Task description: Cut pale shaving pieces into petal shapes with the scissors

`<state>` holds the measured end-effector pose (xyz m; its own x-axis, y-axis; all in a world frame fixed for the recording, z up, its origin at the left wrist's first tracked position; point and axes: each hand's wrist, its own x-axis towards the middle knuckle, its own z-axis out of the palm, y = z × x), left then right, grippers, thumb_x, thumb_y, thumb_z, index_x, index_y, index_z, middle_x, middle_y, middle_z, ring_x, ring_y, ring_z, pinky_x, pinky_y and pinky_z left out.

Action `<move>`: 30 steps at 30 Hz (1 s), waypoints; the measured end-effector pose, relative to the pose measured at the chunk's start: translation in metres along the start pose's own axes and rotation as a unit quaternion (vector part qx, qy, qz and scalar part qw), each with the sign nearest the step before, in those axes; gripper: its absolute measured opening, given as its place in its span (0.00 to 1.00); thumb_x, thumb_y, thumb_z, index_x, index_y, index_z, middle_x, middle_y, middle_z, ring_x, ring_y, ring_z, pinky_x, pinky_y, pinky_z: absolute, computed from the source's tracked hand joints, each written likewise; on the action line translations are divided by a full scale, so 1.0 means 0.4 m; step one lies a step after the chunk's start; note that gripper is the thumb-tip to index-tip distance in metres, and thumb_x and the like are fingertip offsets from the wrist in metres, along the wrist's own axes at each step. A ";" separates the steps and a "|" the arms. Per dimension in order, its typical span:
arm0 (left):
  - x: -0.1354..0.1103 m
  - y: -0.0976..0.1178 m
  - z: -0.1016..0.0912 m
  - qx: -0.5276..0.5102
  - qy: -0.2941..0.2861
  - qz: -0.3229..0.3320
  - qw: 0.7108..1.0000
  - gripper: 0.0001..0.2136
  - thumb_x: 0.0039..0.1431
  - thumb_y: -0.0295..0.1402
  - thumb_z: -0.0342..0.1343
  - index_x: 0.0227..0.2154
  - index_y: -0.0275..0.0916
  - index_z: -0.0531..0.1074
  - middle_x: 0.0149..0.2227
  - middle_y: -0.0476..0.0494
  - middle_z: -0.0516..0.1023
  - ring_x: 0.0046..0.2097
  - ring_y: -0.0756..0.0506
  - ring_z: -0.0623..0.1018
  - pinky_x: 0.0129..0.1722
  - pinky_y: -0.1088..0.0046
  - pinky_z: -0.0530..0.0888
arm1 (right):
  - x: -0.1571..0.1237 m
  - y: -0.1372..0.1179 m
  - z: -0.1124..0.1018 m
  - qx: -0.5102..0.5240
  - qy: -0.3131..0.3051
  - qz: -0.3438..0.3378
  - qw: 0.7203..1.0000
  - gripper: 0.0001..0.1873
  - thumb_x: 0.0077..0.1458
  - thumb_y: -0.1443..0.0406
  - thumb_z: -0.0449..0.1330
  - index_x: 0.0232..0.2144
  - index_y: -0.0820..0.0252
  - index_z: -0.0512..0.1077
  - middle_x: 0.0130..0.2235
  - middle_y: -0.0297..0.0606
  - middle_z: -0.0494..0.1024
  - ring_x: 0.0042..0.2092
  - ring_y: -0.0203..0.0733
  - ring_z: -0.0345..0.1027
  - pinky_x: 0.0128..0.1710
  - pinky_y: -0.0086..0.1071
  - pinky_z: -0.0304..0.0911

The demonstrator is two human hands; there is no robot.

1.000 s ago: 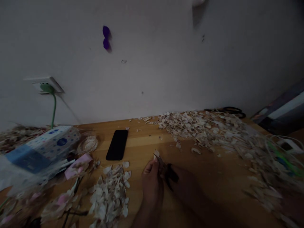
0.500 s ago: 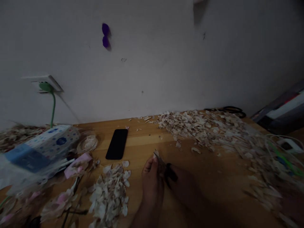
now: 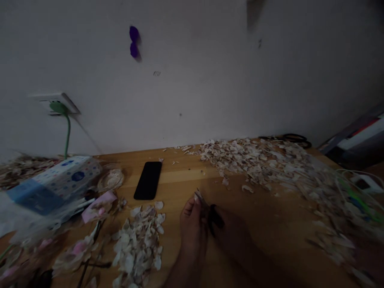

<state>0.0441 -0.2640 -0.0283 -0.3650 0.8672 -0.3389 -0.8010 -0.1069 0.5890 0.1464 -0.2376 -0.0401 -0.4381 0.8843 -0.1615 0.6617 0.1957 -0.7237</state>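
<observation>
My left hand (image 3: 192, 225) rests low on the wooden table (image 3: 180, 180), fingers pinched on a small pale shell-like piece (image 3: 197, 196) held at the fingertips. My right hand (image 3: 232, 234), dark and dim beside it, grips small black-handled scissors (image 3: 211, 214) whose blades meet the pale piece. A small heap of pale flakes (image 3: 138, 244) lies left of my left hand. A much larger spread of the same flakes (image 3: 264, 164) covers the table's back right.
A black phone (image 3: 148, 185) lies face down behind the small heap. A dotted tissue box (image 3: 54, 182), pink flowers and plastic clutter fill the left. A green plug (image 3: 58, 108) sits in a wall socket. Black scissors (image 3: 288, 138) lie at the back right, cables (image 3: 357, 188) at the right.
The view has shifted slightly; both hands stay together at the same spot with the scissors on the pale piece.
</observation>
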 end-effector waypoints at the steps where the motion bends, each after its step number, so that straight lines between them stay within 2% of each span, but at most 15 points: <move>1: 0.000 0.000 0.000 -0.003 -0.002 0.001 1.000 0.11 0.52 0.39 0.63 0.27 0.36 0.73 0.23 0.51 0.71 0.24 0.54 0.67 0.26 0.79 0.64 | 0.000 0.001 0.001 -0.001 0.001 -0.001 1.000 0.05 0.53 0.66 0.53 0.32 0.54 0.69 0.32 0.34 0.78 0.32 0.40 0.70 0.30 0.28 0.54; 8: 0.003 0.001 0.003 0.006 0.023 0.004 1.000 0.11 0.50 0.39 0.64 0.28 0.35 0.74 0.22 0.51 0.70 0.24 0.54 0.68 0.27 0.79 0.65 | -0.007 -0.004 0.000 -0.003 0.007 0.000 1.000 0.05 0.54 0.65 0.53 0.33 0.54 0.69 0.33 0.35 0.78 0.34 0.40 0.70 0.32 0.28 0.55; 15: 0.015 0.012 -0.009 0.043 -0.002 -0.009 0.999 0.13 0.49 0.39 0.64 0.25 0.35 0.70 0.20 0.53 0.66 0.21 0.56 0.63 0.20 0.81 0.56 | -0.001 0.001 0.000 -0.002 0.007 -0.002 1.000 0.05 0.54 0.65 0.53 0.33 0.54 0.69 0.32 0.35 0.77 0.33 0.40 0.70 0.32 0.28 0.55; 23: 0.027 0.027 -0.023 0.121 -0.015 -0.013 0.992 0.13 0.48 0.40 0.64 0.26 0.35 0.71 0.20 0.52 0.69 0.20 0.55 0.64 0.19 0.81 0.58 | 0.000 -0.002 -0.003 0.001 0.012 0.004 1.000 0.05 0.54 0.63 0.54 0.32 0.54 0.69 0.32 0.35 0.78 0.33 0.40 0.70 0.31 0.28 0.55; 30: 0.043 0.051 -0.049 0.206 -0.031 0.002 0.978 0.11 0.49 0.40 0.64 0.26 0.36 0.73 0.20 0.51 0.71 0.23 0.54 0.68 0.24 0.80 0.63 | 0.002 0.001 -0.011 -0.011 0.004 0.009 1.000 0.08 0.55 0.58 0.55 0.32 0.54 0.70 0.32 0.35 0.78 0.33 0.41 0.70 0.30 0.29 0.55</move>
<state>0.0122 -0.2608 -0.0363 -0.3273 0.8965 -0.2987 -0.5357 0.0843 0.8402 0.1491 -0.2350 -0.0375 -0.4221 0.8907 -0.1691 0.6827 0.1895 -0.7057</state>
